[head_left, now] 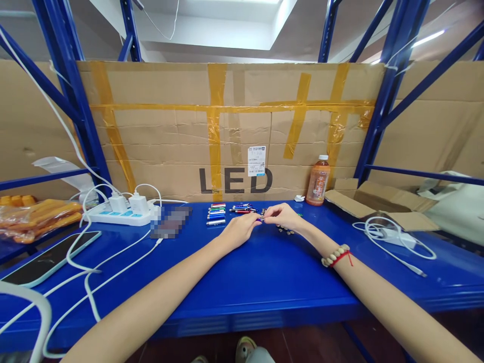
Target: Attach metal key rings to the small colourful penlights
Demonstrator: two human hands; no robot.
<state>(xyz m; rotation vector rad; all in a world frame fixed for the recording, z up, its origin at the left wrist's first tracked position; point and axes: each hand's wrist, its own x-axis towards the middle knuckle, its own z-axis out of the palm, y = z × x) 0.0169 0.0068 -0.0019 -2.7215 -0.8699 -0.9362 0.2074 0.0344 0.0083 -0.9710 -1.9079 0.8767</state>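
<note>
My left hand (239,231) and my right hand (283,216) meet over the blue table, both with fingers pinched. Between the fingertips shows a bit of a small blue tube (259,220), gripped by my left hand and mostly covered. My right fingers pinch something tiny at its end that I cannot make out. Left of the hands lies a neat row of small coloured metallic tubes (216,214). More such tubes (242,207) lie loosely behind my left hand. Several small round metallic pieces (285,230) are scattered below my right hand, partly hidden by it.
A white power strip (123,216) with plugs and cables stands at left, near a phone (51,257). An orange drink bottle (318,181), an open cardboard box (372,201) and a coiled white cable (397,237) are at right. Cardboard (170,151) walls the back.
</note>
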